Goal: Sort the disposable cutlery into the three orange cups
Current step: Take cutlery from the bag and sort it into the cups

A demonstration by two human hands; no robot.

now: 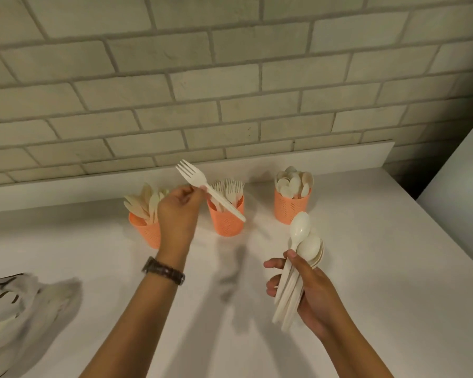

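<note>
Three orange perforated cups stand in a row on the white counter. The left cup holds knives, the middle cup holds forks, the right cup holds spoons. My left hand pinches a white plastic fork by its neck, tines up and to the left, handle slanting down in front of the middle cup. My right hand grips a bundle of white spoons, bowls up, in front of and below the right cup.
A crumpled white plastic bag lies at the counter's left front. A grey brick wall rises behind the cups. A white panel stands at the far right beside the counter's edge.
</note>
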